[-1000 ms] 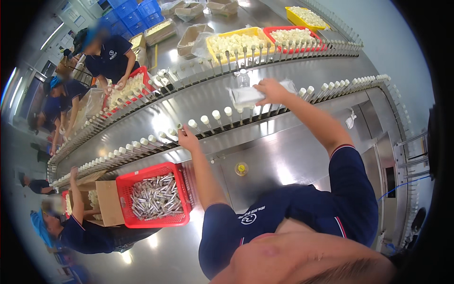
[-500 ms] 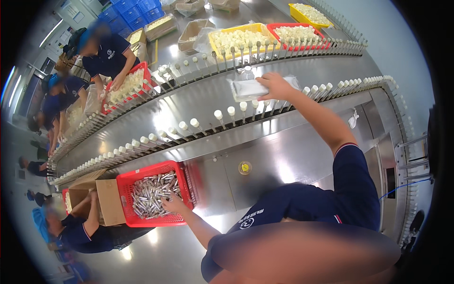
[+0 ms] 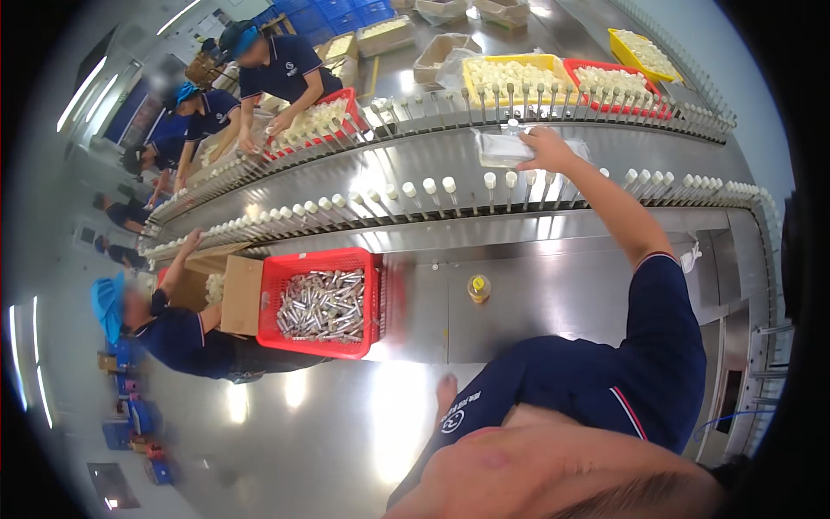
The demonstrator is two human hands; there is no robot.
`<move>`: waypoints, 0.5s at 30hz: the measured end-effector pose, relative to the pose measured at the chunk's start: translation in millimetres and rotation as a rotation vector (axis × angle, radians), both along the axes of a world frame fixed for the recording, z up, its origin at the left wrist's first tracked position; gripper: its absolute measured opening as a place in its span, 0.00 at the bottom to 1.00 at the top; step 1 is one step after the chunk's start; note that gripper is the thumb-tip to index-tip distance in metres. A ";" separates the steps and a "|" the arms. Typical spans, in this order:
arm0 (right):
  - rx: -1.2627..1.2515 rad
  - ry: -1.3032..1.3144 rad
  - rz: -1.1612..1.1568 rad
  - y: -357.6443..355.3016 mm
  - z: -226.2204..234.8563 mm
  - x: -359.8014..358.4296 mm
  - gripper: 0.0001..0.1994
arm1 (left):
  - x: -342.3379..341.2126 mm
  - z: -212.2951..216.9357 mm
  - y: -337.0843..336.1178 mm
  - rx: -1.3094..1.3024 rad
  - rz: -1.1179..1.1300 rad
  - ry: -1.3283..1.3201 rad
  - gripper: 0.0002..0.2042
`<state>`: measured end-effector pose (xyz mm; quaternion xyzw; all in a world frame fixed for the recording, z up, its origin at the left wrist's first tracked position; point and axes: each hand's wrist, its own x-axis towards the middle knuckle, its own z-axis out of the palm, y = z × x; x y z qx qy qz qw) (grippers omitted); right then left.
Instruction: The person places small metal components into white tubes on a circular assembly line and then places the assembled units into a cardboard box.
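My right hand (image 3: 548,150) reaches over the near row of pins to the steel strip between the two rows. Its fingers grip a flat clear plastic packet (image 3: 499,150) with something white inside. Just behind the packet is a small clear bottle (image 3: 513,127). My left hand (image 3: 446,387) is drawn back close to my body at the bench edge; little of it shows and its fingers cannot be made out. Left of it, a red basket (image 3: 275,336) holds many silvery metal tubes (image 3: 320,304). A small clear jar with a yellow top (image 3: 478,289) stands on the bench.
Upright pins with white caps (image 3: 430,186) line the near edge; a second pin row (image 3: 510,89) runs behind. A yellow basket (image 3: 560,67) and red basket (image 3: 664,111) of pale parts stand beyond. A cardboard box (image 3: 239,304) and a co-worker (image 3: 186,333) are at left.
My left hand has left the metal tubes in the red basket and pulled back toward my body. My right hand stays on the packet. The view has swung, shifting the scene rightward.
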<state>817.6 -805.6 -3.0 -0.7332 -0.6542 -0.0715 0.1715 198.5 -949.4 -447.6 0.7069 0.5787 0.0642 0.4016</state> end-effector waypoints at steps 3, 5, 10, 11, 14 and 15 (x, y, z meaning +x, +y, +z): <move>-0.303 0.023 -0.097 15.6 -18.9 -9.4 0.36 | -38.6 -28.3 -78.4 -0.299 0.016 0.144 0.15; -0.137 -0.022 -0.070 -0.3 -31.5 -12.9 0.35 | -51.6 0.1 -82.2 -0.398 0.142 0.105 0.15; -0.099 0.022 -0.073 -33.1 -30.3 23.0 0.37 | -59.0 39.3 -75.3 -0.437 0.362 -0.062 0.15; -0.145 -0.018 -0.047 -33.0 -18.0 19.7 0.36 | -61.1 44.3 -78.9 -0.434 0.398 -0.091 0.15; -0.122 0.024 -0.065 -30.7 -15.0 19.7 0.36 | -54.1 55.9 -70.3 -0.437 0.446 -0.165 0.15; -0.100 0.028 -0.054 -23.4 -18.4 20.4 0.36 | -52.3 57.2 -67.9 -0.444 0.457 -0.178 0.15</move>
